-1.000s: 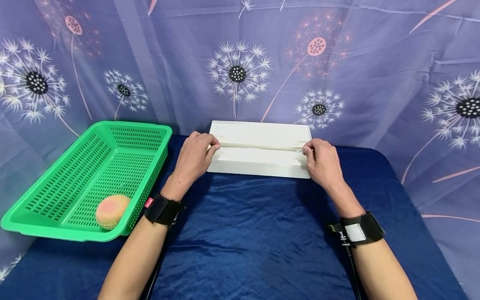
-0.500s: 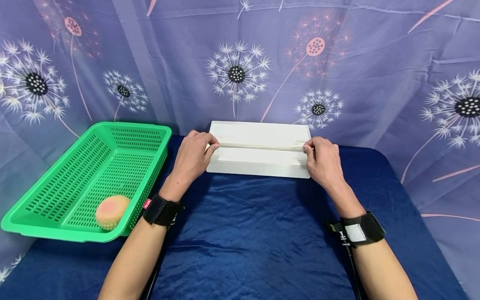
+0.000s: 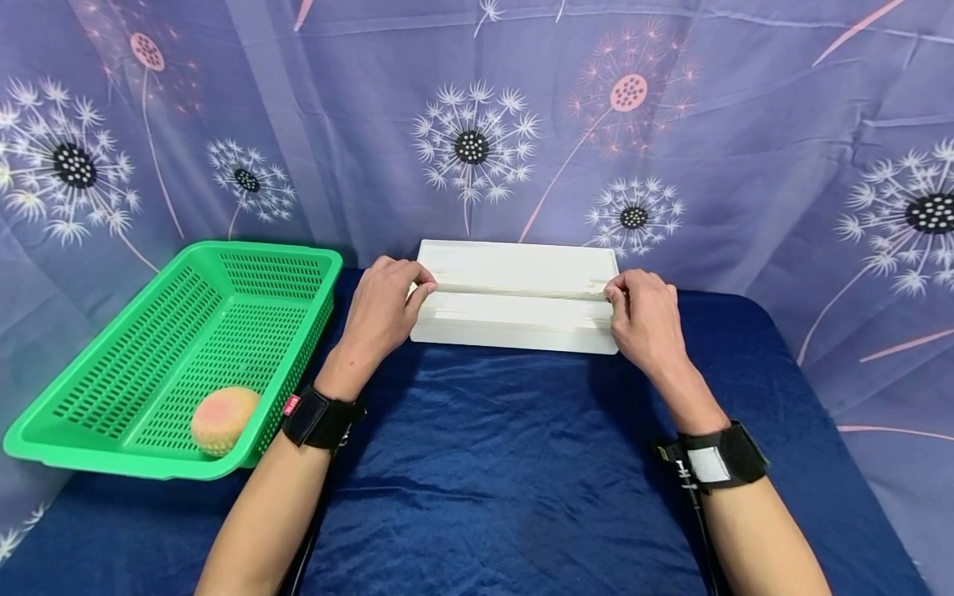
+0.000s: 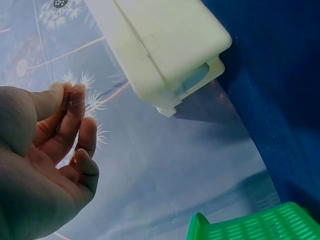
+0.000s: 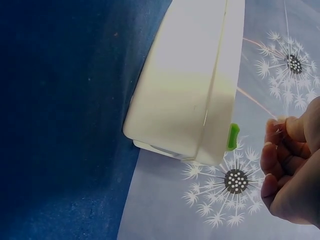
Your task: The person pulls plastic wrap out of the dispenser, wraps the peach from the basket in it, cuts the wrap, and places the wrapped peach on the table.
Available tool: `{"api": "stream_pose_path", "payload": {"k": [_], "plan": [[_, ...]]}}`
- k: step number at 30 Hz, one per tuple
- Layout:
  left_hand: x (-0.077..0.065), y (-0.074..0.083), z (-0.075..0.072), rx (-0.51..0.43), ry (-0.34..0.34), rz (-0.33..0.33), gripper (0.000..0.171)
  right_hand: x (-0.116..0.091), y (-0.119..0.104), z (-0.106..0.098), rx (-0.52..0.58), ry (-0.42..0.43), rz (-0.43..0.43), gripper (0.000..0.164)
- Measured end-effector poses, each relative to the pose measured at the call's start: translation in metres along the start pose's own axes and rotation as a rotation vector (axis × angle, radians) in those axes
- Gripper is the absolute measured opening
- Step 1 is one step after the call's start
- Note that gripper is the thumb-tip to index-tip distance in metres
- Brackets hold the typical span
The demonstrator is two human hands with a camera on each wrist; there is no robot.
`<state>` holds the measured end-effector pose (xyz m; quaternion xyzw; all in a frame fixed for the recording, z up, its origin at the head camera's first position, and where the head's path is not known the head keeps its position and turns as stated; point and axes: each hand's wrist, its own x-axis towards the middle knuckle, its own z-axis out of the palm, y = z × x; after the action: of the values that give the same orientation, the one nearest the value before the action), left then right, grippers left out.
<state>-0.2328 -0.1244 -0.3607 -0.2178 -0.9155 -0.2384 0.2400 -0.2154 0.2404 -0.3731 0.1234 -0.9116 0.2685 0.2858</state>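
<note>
At the far white box, your left fingers and right fingers pinch clear film; uneven pulling could tear it.

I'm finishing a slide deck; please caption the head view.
Left hand and right hand pinch clear film over a white box; a green basket at left holds a peach-colored round object.

Over the head feed I see a creased purple-blue curtain, printed with white and pink dandelions, behind and on both sides of a tabletop whose dark-blue cloth shows a soft sheen.
</note>
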Motion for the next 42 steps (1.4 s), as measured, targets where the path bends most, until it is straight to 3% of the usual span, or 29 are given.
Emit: {"api": "stream_pose_path", "payload": {"k": [22, 42], "plan": [[0.000, 0.004, -0.008, -0.008, 0.023, -0.001, 0.010, 0.001, -0.006, -0.007, 0.023, 0.018, -0.012, 0.015], [0.002, 0.008, -0.015, -0.018, 0.068, 0.037, 0.010, 0.004, -0.010, -0.015, 0.034, 0.031, -0.021, 0.016]]}}
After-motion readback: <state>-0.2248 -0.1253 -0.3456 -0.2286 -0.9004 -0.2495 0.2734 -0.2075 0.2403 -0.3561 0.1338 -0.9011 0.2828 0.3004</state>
